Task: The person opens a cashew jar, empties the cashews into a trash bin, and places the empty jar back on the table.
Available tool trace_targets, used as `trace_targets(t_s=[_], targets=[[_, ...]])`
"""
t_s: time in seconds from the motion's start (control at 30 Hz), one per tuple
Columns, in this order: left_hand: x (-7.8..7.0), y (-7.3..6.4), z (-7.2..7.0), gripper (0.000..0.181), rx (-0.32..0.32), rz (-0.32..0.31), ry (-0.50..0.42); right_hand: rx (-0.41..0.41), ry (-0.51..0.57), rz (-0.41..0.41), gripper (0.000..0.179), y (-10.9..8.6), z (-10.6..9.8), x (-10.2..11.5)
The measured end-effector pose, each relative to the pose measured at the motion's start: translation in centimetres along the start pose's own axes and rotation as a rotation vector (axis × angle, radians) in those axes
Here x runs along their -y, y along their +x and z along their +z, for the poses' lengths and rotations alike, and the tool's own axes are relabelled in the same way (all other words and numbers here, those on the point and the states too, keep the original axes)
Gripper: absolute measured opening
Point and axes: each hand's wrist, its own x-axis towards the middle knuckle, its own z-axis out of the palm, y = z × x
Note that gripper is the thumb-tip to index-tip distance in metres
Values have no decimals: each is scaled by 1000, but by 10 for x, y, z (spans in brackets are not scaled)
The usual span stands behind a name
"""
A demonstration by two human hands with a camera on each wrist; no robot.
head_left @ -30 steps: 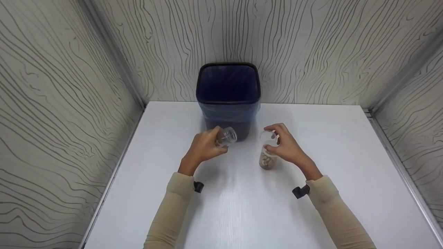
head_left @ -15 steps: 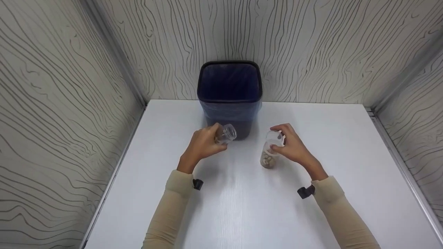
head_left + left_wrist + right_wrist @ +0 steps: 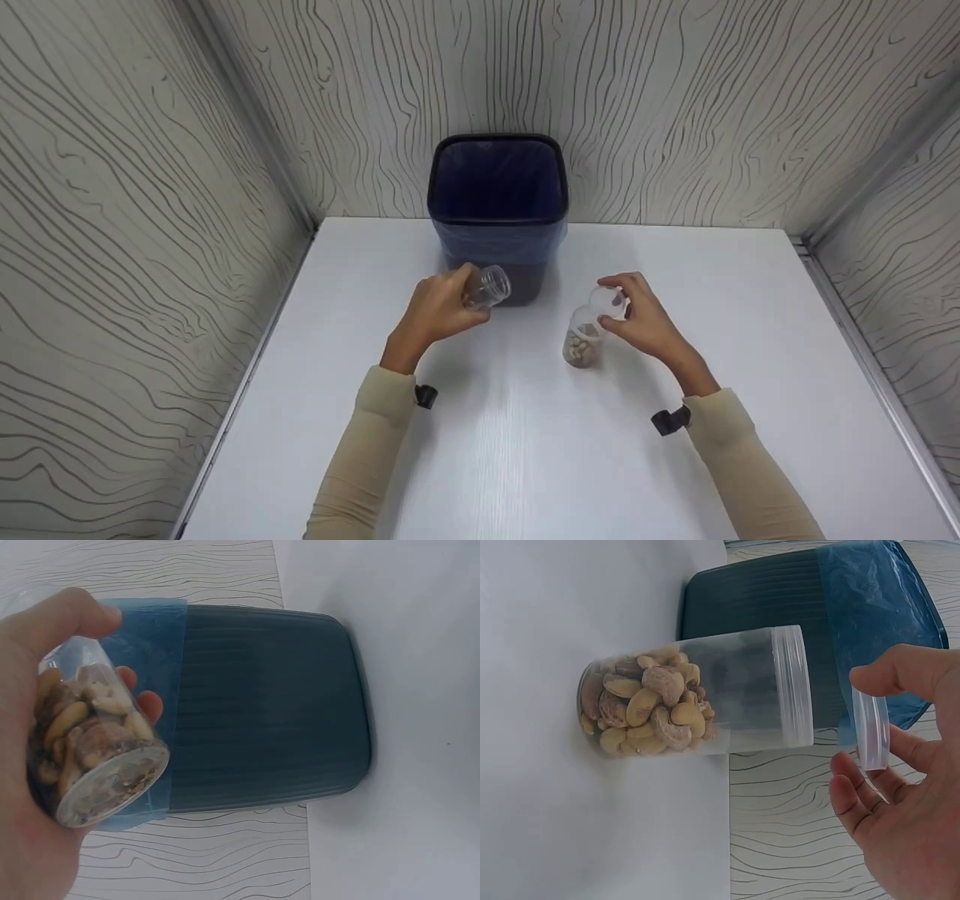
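My left hand grips a small clear jar, tilted, its threaded mouth uncovered and pointing right in the head view. In the left wrist view, nuts gather toward the jar's base. My right hand pinches a clear round lid between thumb and fingers, its rim edge-on in the right wrist view. Close beside that lid, a taller clear jar stands upright on the table, roughly half full of cashews. A ridged, frosted band circles its top.
Behind the hands, a dark bin lined with a blue bag stands against the patterned back wall. The white table reaches the side walls, edged by metal rails.
My right hand has drawn right with the lid, away from above the taller jar's top. My left hand and its small jar have shifted slightly left and up. The taller jar stays standing.
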Motion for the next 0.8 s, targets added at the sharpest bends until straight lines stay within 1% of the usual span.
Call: trace_targets(t_s=[0.27,0.53,0.8], targets=[[-1,5,-5,38,-11,15,12,-20,-16,34,61,-3,-3,-6],[-1,8,-7,37,-16,21,23,-36,-16,54,61,-4,-10,-12],[0,5,-7,38,-18,16,27,-49,-10,86,62,-8,-12,-20]])
